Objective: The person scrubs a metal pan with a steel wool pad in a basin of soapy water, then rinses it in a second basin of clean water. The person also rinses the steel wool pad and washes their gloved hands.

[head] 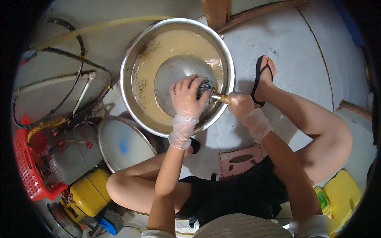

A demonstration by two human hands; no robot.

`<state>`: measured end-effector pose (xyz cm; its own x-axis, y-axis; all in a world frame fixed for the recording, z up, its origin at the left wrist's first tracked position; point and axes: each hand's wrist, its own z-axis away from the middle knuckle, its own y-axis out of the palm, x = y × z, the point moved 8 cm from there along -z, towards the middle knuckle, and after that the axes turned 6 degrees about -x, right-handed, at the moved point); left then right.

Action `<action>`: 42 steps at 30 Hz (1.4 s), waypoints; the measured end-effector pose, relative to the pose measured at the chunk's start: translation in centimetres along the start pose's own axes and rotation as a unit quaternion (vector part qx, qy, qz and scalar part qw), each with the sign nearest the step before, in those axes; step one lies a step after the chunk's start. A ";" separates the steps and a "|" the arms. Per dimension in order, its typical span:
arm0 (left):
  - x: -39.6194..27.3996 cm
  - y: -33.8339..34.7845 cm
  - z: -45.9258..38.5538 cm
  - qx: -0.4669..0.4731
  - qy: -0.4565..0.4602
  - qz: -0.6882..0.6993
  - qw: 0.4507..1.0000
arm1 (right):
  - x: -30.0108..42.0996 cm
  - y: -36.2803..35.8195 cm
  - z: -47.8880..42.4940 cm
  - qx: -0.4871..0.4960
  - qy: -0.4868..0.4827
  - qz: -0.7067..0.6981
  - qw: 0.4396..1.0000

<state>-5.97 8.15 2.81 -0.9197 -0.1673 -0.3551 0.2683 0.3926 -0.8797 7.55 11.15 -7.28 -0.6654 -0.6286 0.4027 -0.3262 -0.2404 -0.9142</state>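
A large round metal basin (126, 98) stands on the floor and holds cloudy tan water with dark specks. Inside it lies a smaller metal pan or wok (169, 71); whether it is face up or down I cannot tell. My left hand (189, 96), in a clear plastic glove, presses a dark scouring pad (204, 86) near the pan's right side. My right hand (241, 105), gloved likewise, grips a handle (221, 98) with a metal shank that reaches over the basin's rim to the pan.
A second basin (128, 142) with whitish water stands at the lower left, near a red plastic basket (25, 160) and a yellow jug (90, 193). Hoses (77, 59) run along the left wall. A pink stool (238, 162) is between the legs. A wooden post (216, 15) rises beyond the basin.
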 end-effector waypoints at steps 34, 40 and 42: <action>3.6 4.3 -3.3 0.086 -0.060 0.003 0.994 | -0.4 0.3 -1.6 0.198 0.080 0.004 0.977; 0.8 4.1 -2.1 0.118 0.011 -0.082 0.990 | 0.2 -0.5 -1.6 0.192 0.036 0.039 0.980; -1.1 4.7 -1.3 0.138 0.062 -0.132 0.980 | 0.2 -0.4 -1.6 0.184 0.019 0.051 0.981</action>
<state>-4.10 11.36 -0.50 -0.9906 -0.1125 -0.0772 0.0675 0.0878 -0.9938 6.47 12.27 -6.70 -0.7084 -0.6370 0.3040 0.0026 -0.4330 -0.9014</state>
